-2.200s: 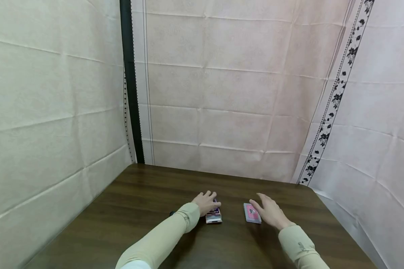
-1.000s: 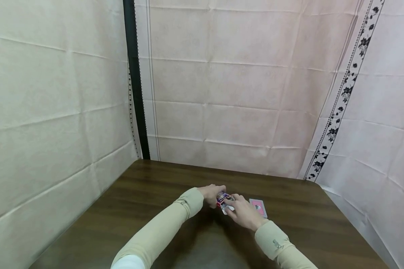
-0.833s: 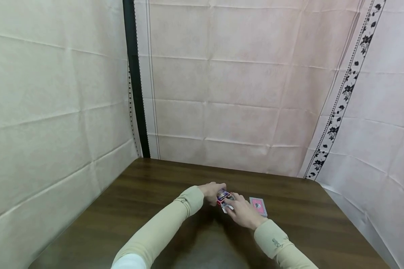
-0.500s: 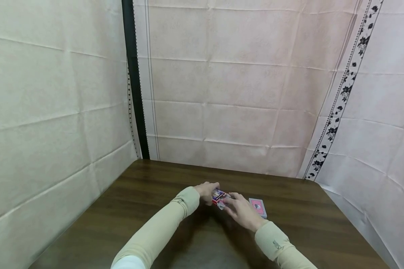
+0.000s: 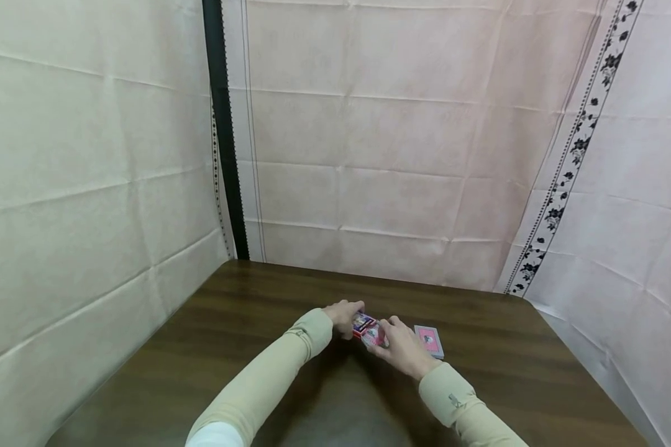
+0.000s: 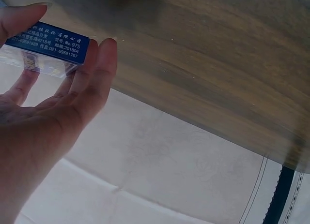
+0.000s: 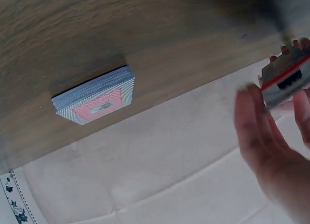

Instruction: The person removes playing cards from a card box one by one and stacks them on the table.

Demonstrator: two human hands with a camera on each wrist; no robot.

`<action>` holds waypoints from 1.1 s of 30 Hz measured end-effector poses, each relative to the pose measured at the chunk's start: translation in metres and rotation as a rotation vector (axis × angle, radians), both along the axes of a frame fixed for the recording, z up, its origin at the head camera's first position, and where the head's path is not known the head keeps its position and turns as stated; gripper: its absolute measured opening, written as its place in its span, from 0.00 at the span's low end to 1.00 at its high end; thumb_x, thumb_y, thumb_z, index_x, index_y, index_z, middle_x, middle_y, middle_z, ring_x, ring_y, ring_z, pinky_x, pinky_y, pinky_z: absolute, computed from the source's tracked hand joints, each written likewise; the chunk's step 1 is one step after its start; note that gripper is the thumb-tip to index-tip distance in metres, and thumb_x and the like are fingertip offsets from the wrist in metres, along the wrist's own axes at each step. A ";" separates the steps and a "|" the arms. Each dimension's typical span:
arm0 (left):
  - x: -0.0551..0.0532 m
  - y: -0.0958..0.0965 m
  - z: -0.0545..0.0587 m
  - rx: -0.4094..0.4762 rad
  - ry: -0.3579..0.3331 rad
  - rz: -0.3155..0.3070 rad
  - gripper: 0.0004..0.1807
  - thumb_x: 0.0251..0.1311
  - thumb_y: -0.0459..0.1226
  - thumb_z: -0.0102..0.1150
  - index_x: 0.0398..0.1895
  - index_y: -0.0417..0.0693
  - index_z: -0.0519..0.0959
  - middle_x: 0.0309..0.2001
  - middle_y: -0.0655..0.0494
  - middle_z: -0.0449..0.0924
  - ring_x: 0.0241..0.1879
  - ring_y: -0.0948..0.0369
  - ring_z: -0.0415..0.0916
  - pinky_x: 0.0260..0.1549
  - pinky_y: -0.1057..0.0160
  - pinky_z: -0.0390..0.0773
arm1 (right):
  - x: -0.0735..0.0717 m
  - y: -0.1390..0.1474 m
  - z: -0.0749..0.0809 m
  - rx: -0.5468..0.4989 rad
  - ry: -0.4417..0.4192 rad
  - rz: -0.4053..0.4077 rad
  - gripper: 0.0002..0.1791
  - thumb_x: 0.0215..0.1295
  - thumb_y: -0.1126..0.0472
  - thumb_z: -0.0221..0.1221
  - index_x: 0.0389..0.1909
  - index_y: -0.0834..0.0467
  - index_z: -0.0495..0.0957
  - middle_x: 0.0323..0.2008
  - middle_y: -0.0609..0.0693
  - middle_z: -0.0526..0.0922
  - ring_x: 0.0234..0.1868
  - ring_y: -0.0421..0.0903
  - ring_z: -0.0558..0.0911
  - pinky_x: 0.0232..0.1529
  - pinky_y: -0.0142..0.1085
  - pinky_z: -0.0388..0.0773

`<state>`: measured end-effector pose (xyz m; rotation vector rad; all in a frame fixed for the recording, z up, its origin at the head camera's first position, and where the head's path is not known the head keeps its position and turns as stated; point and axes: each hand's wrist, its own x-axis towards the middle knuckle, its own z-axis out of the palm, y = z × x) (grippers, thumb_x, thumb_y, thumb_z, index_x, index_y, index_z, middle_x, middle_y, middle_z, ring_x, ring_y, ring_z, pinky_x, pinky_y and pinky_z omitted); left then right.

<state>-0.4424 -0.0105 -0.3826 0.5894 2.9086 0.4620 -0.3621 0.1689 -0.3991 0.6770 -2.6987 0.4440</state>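
My left hand point(image 5: 343, 316) grips a playing-card box point(image 5: 363, 324), thumb on one side and fingers on the other. In the left wrist view the box point(image 6: 53, 42) shows a dark blue side with white print and a clear face. Out of the box's near end stick pink-patterned playing cards point(image 5: 372, 336), which my right hand point(image 5: 405, 351) pinches between thumb and fingers. The right wrist view shows the box's red-striped end point(image 7: 286, 79) close to that hand's fingertips. Beside the right hand lies a second deck of playing cards point(image 5: 428, 341), pink with a grey border, neatly stacked.
The dark brown wooden table point(image 5: 229, 335) carries everything. Pale cloth hangs behind it point(image 5: 369, 186) and along both sides, with a black strip point(image 5: 226, 155) at the back left corner and a floral band point(image 5: 559, 198) at the right.
My left hand has picked the card box up from the table. The right hand has moved left from beside the stacked deck to the box, and pink cards now stick out of it.
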 end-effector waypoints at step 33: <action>-0.009 -0.024 -0.007 -0.008 0.026 0.131 0.37 0.35 0.31 0.76 0.53 0.55 0.69 0.43 0.50 0.76 0.37 0.54 0.72 0.38 0.55 0.72 | -0.028 0.075 -0.029 -0.003 -0.110 -0.481 0.31 0.59 0.48 0.60 0.54 0.68 0.69 0.40 0.68 0.76 0.43 0.64 0.74 0.37 0.59 0.73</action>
